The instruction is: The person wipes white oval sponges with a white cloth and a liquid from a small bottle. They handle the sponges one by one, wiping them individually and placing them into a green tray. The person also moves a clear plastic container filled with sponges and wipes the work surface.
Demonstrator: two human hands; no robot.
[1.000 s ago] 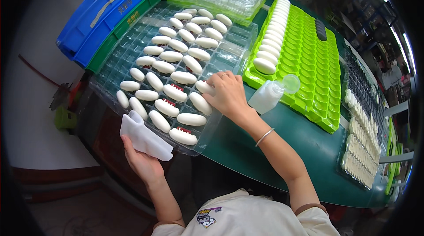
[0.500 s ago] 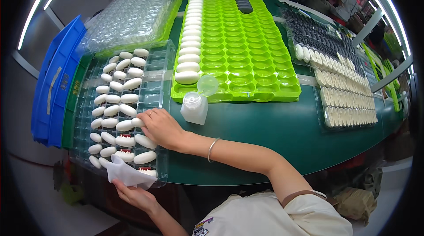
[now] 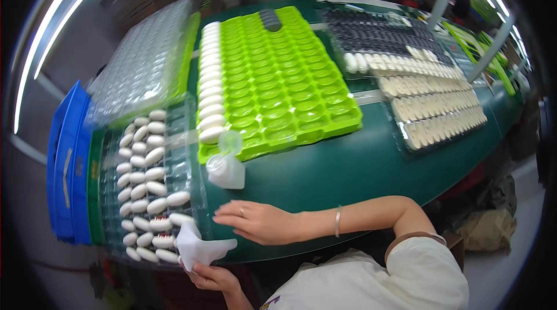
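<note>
Pinched in my left hand (image 3: 213, 280) is a white cloth (image 3: 200, 247), draped over the near right corner of a clear plastic tray (image 3: 184, 162). Rows of glossy white oval cases (image 3: 155, 172) fill the tray's middle; two near ones show red and white on their sides. One white oval case (image 3: 181, 218) lies against the cloth's upper edge. My right hand (image 3: 258, 222), palm down with fingers stretched out, hovers over the table just right of the tray. No object shows in it.
A translucent bottle (image 3: 226, 172) with its lid flipped up stands before a lime-green tray (image 3: 278, 146) with one column of white ovals. Clear trays (image 3: 142, 60) are stacked at back left, beside blue bins (image 3: 69, 165). Trays of dark and cream parts (image 3: 438, 114) lie right.
My right hand has let go of a white oval case in the clear tray and drawn back to the right. The cloth has moved over the tray's near right corner. The whole view has shifted.
</note>
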